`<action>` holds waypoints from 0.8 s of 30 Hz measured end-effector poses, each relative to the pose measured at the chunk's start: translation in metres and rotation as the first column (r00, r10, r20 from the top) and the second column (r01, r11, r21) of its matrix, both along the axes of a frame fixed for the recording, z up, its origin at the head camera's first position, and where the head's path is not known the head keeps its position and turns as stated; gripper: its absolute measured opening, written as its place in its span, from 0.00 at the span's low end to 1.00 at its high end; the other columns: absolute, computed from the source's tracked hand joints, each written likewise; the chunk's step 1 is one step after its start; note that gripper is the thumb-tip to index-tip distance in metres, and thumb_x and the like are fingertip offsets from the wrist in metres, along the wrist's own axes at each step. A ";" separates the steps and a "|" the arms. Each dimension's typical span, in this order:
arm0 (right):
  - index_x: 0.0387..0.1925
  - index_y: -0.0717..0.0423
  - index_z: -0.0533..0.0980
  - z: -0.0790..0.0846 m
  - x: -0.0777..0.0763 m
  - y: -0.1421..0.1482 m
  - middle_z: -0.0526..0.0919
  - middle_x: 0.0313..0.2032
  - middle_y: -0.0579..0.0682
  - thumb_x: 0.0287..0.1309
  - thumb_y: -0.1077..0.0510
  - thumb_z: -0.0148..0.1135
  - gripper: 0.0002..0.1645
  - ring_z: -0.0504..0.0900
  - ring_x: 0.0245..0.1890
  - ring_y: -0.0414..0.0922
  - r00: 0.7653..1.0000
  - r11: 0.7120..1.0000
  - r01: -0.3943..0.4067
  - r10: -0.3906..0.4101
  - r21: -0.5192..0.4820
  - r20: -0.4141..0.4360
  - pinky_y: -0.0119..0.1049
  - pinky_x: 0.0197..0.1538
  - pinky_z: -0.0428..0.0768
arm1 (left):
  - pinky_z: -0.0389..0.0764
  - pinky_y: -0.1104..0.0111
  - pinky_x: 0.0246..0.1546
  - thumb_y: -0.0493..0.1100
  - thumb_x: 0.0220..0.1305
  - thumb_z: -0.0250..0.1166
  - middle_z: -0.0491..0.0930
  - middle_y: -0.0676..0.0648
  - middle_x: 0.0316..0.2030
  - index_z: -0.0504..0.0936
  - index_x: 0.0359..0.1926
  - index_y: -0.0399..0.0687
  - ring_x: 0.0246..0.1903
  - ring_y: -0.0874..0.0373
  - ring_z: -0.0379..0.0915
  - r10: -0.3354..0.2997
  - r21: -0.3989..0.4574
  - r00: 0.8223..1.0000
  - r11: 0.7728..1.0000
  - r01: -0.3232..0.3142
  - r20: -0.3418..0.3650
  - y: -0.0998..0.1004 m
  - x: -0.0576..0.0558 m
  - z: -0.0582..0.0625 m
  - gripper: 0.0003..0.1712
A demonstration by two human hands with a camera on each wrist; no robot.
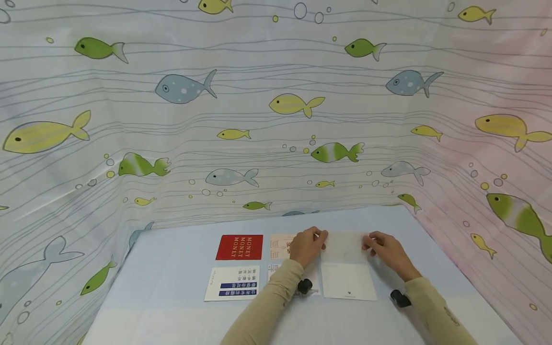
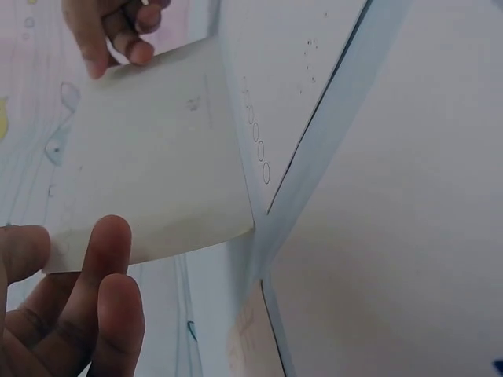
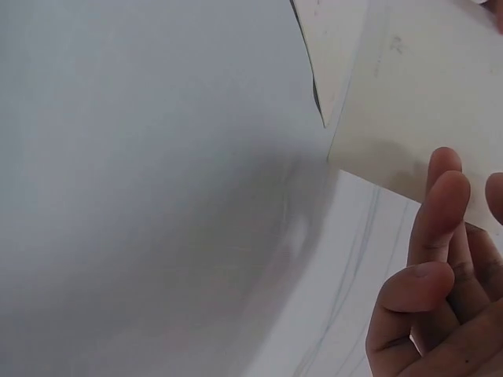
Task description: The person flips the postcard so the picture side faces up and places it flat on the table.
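A pale card with a faint grey print is raised and tilted between both hands near the table's far side. My left hand pinches its left edge between thumb and fingers. At the opposite edge, my right hand pinches it the same way. The left wrist view shows the sheet bowing slightly, with both sets of fingertips at its far corners. Just nearer to me lies a white postcard, bearing a small dark mark and, along one side, a row of ovals.
Left of the hands lie a red card lettered MONEY and a white card with blue bands. A pinkish card and another printed card are partly covered by my left arm. A fish-patterned curtain surrounds the table.
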State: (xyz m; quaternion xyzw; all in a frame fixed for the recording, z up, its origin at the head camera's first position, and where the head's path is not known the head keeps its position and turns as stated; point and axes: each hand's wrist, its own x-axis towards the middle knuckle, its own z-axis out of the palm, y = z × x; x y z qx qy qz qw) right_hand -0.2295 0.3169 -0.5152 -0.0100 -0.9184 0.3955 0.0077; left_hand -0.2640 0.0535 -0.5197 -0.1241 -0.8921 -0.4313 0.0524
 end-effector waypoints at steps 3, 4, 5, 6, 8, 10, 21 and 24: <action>0.50 0.58 0.79 0.000 0.001 0.000 0.87 0.37 0.48 0.74 0.41 0.55 0.24 0.81 0.33 0.44 1.000 1.000 -0.005 0.005 -0.004 -0.014 0.41 0.39 0.72 | 0.68 0.70 0.20 0.59 0.74 0.58 0.81 0.63 0.19 0.85 0.36 0.57 0.16 0.67 0.69 -0.004 -0.015 1.000 1.000 0.003 -0.007 -0.001 0.001 0.001 0.17; 0.50 0.58 0.79 0.000 0.002 0.000 0.87 0.37 0.48 0.74 0.41 0.55 0.24 0.81 0.33 0.44 1.000 1.000 -0.003 0.003 -0.004 -0.017 0.41 0.39 0.72 | 0.69 0.70 0.20 0.59 0.74 0.58 0.81 0.63 0.20 0.85 0.36 0.56 0.17 0.67 0.69 -0.009 -0.014 1.000 1.000 0.009 -0.010 -0.001 0.001 0.002 0.17; 0.50 0.58 0.79 0.000 0.002 0.000 0.87 0.37 0.48 0.73 0.41 0.56 0.25 0.81 0.33 0.44 1.000 1.000 0.000 0.000 -0.006 -0.018 0.41 0.39 0.73 | 0.69 0.70 0.20 0.59 0.74 0.58 0.81 0.63 0.20 0.85 0.36 0.56 0.17 0.68 0.70 -0.014 -0.016 1.000 1.000 0.014 -0.012 -0.001 0.002 0.003 0.17; 0.51 0.58 0.79 -0.001 0.002 0.000 0.87 0.38 0.48 0.73 0.41 0.56 0.25 0.81 0.33 0.44 1.000 1.000 0.001 -0.001 -0.007 -0.018 0.41 0.39 0.73 | 0.69 0.70 0.20 0.59 0.73 0.58 0.81 0.63 0.20 0.85 0.36 0.56 0.17 0.68 0.70 -0.019 -0.014 1.000 1.000 0.019 -0.014 -0.001 0.002 0.003 0.17; 0.51 0.59 0.78 -0.002 0.002 0.000 0.87 0.38 0.49 0.73 0.40 0.56 0.26 0.81 0.33 0.44 1.000 1.000 0.005 -0.005 -0.010 -0.018 0.41 0.39 0.72 | 0.69 0.70 0.20 0.59 0.73 0.59 0.81 0.64 0.20 0.85 0.37 0.56 0.18 0.68 0.70 -0.038 -0.005 0.999 0.999 0.038 -0.022 -0.001 0.003 0.004 0.17; 0.51 0.59 0.78 -0.002 0.002 0.001 0.87 0.38 0.49 0.73 0.40 0.56 0.26 0.81 0.33 0.45 1.000 1.000 0.008 -0.009 -0.012 -0.020 0.41 0.38 0.72 | 0.69 0.70 0.19 0.59 0.73 0.59 0.80 0.65 0.20 0.85 0.37 0.56 0.18 0.69 0.70 -0.051 -0.011 0.998 0.999 0.051 -0.029 -0.001 0.003 0.004 0.16; 0.54 0.57 0.77 -0.002 0.006 0.000 0.86 0.44 0.51 0.73 0.38 0.54 0.27 0.82 0.34 0.45 0.999 1.000 0.003 -0.003 -0.006 -0.053 0.39 0.36 0.73 | 0.68 0.71 0.18 0.60 0.71 0.60 0.81 0.65 0.24 0.86 0.39 0.57 0.18 0.68 0.69 -0.069 -0.033 0.996 0.997 0.067 -0.049 -0.002 0.008 0.008 0.16; 0.57 0.56 0.77 -0.002 0.008 -0.001 0.85 0.47 0.53 0.73 0.37 0.54 0.29 0.82 0.34 0.45 0.998 1.000 0.003 -0.003 -0.007 -0.060 0.39 0.35 0.74 | 0.66 0.71 0.17 0.59 0.70 0.61 0.82 0.63 0.27 0.86 0.38 0.57 0.17 0.68 0.67 -0.080 -0.042 0.993 0.996 0.076 -0.086 -0.003 0.010 0.007 0.15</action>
